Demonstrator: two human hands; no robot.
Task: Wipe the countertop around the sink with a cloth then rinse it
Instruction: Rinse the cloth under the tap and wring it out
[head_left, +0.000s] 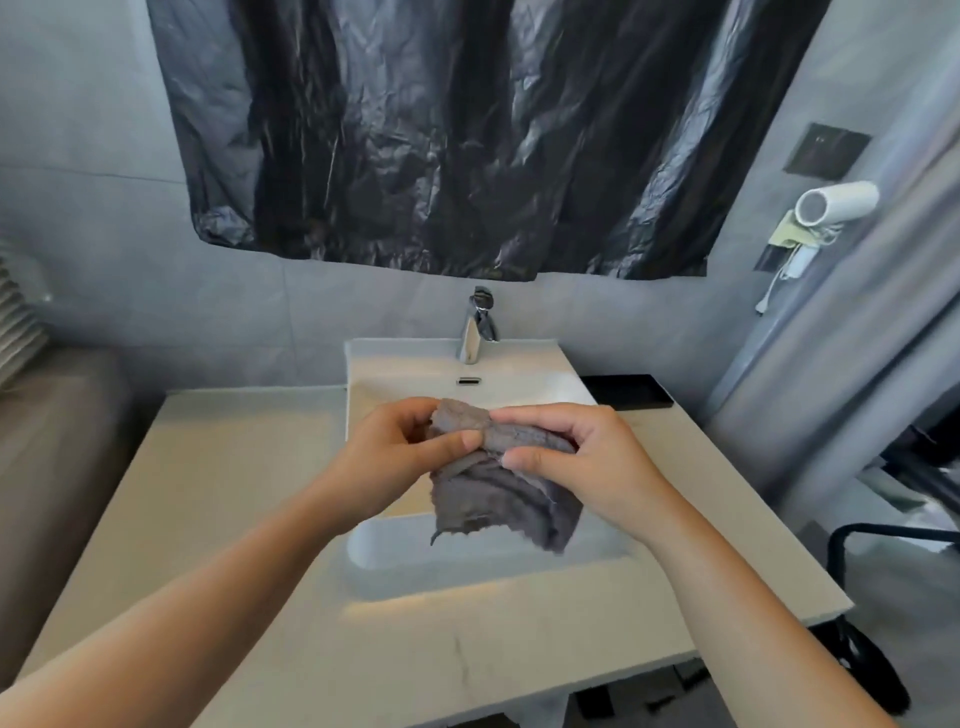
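A pale, stone-look countertop (218, 499) fills the middle of the view, its near edge running across the bottom and its far edge against a grey tiled wall (104, 208). A white rectangular sink (415, 566) is set into it, reaching from the far edge toward the near edge. A chrome faucet (475, 327) stands upright on the sink's back ledge, with a small overflow slot (469, 381) just below it. No water is seen running from the spout.

The grey cloth (498, 483) is held up above the sink basin, clear of the countertop, with its lower part hanging loose and crumpled. The left hand (395, 457) pinches the cloth's upper left part, thumb and curled fingers closed on the fabric. The right hand (587, 467) grips the upper right part, fingers bent over the top fold and the thumb pressed against the front. The two hands are close together, their thumbs nearly meeting across the cloth.

At the countertop's far right corner lies a shallow black tray (626, 391). A crinkled black plastic sheet (441, 130) hangs on the wall above the faucet. On the right wall are a dark switch panel (826, 148) and, below it, a white hair dryer (836, 202) in a holder with its cord hanging down. A grey curtain (831, 338) falls beside the countertop's right edge, and a black metal frame (841, 561) stands lower on that side. A brown surface (57, 441) lies beyond the left edge.
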